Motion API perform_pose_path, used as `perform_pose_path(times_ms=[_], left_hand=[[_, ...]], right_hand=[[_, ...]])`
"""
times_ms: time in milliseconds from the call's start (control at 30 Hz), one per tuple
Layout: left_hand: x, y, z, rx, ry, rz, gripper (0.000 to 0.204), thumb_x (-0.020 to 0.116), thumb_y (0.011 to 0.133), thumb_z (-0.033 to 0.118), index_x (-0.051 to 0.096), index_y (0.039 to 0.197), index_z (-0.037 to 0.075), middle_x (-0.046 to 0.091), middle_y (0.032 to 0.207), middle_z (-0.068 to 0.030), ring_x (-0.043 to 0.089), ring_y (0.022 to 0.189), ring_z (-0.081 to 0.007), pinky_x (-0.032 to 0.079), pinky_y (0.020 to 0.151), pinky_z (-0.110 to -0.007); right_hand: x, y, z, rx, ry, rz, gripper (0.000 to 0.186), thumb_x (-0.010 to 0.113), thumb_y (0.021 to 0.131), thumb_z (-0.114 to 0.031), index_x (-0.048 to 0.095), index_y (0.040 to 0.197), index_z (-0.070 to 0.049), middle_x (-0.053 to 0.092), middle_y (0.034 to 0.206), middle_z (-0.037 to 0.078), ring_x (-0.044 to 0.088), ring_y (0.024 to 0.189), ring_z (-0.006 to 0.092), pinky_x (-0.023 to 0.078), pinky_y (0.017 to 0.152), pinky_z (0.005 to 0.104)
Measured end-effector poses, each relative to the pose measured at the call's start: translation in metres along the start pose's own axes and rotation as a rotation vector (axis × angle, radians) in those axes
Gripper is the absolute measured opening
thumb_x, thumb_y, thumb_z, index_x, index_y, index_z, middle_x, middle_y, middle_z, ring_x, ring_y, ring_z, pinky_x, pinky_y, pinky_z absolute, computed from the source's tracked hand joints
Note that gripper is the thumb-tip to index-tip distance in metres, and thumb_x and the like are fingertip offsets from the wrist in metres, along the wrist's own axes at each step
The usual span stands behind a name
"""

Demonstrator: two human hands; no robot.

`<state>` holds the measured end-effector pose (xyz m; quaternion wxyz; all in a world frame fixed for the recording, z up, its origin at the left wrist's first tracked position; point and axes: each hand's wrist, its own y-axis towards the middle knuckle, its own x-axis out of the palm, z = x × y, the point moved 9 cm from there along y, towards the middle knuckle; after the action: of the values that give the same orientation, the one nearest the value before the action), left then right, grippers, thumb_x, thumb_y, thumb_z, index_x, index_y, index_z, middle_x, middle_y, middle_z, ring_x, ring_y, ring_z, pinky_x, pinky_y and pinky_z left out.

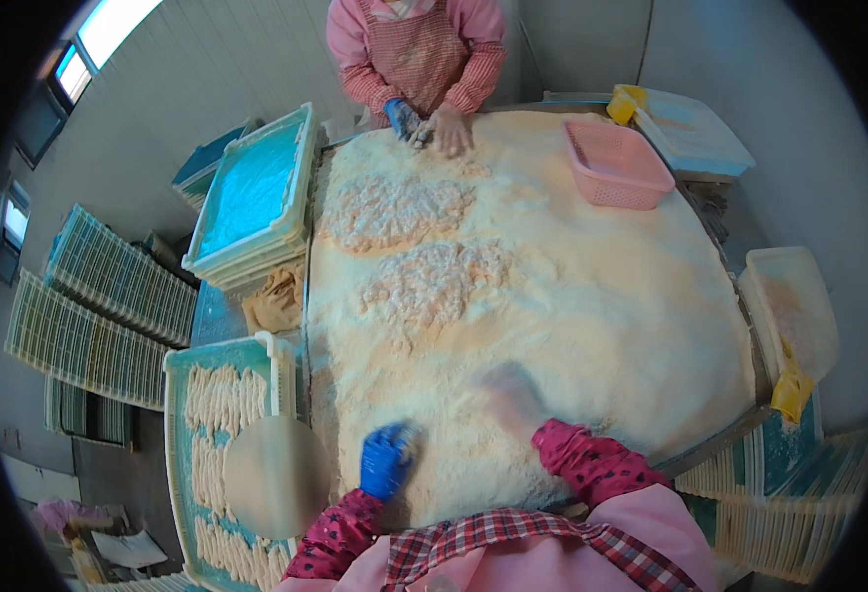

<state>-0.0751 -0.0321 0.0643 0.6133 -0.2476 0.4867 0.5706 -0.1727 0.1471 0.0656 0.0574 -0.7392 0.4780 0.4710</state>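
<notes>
My left hand (384,462), in a blue glove, is low over the near left part of a table spread with pale powder (602,326) like flour or crumbs. Its fingers curl inward, their tips dusted white; whatever they may hold is hidden. To the right, my right hand (510,398) hovers over or touches the powder, smeared by motion so its fingers do not show. Beyond my hands lie two heaps of powder-coated pale pinkish pieces, a nearer heap (436,281) and a farther heap (399,212). Left of my left hand is a tray (174,434) with rows of coated strips (225,397).
Across the table a co-worker (416,59) has both hands in the powder. A pink basket (619,166) sits at the far right. Stacked trays (256,187) stand at left, beside a brown cloth (276,299). White tubs (794,311) line the right edge. A blurred round patch hides part of the strip tray.
</notes>
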Motion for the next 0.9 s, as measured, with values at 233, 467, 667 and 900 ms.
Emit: perform_pose_path(times_ms=[233, 467, 667, 900], left_hand=[[0.033, 0.029, -0.032, -0.531, -1.287, -0.033, 0.039, 0.055, 0.088, 0.013, 0.047, 0.125, 0.003, 0.057, 0.117, -0.0098, 0.054, 0.104, -0.0146, 0.044, 0.084, -0.026], [0.046, 0.053, 0.017, -0.640, -1.528, -0.446, 0.042, 0.055, 0.089, 0.024, 0.048, 0.125, 0.002, 0.061, 0.108, -0.0062, 0.059, 0.095, -0.0163, 0.047, 0.078, -0.026], [0.037, 0.041, -0.074, -0.410, -0.736, -0.081, 0.037, 0.062, 0.082, 0.015, 0.056, 0.118, 0.008, 0.063, 0.105, -0.0114, 0.061, 0.094, -0.0206, 0.047, 0.081, -0.030], [0.059, 0.048, 0.016, 0.019, -0.091, -0.274, 0.036, 0.066, 0.075, 0.016, 0.061, 0.110, 0.012, 0.061, 0.105, -0.0117, 0.058, 0.093, -0.0304, 0.045, 0.083, -0.038]], right_hand=[[-0.005, -0.013, 0.061, 0.649, 1.172, 0.142, 0.042, 0.048, 0.078, -0.003, 0.054, 0.119, -0.006, 0.057, 0.111, 0.006, 0.052, 0.099, 0.0122, 0.042, 0.084, 0.0275], [-0.014, -0.026, 0.063, 0.712, 0.992, 0.256, 0.047, 0.053, 0.079, -0.003, 0.049, 0.126, -0.008, 0.057, 0.111, 0.005, 0.055, 0.089, 0.0124, 0.046, 0.074, 0.0256], [-0.017, -0.057, 0.092, 0.583, 0.392, 0.046, 0.040, 0.054, 0.079, -0.007, 0.055, 0.120, -0.011, 0.059, 0.111, 0.010, 0.060, 0.091, 0.0172, 0.047, 0.076, 0.0277], [0.000, -0.039, 0.021, 0.317, 0.090, -0.016, 0.031, 0.057, 0.074, -0.006, 0.062, 0.104, -0.008, 0.063, 0.094, 0.012, 0.059, 0.087, 0.0290, 0.048, 0.075, 0.0330]])
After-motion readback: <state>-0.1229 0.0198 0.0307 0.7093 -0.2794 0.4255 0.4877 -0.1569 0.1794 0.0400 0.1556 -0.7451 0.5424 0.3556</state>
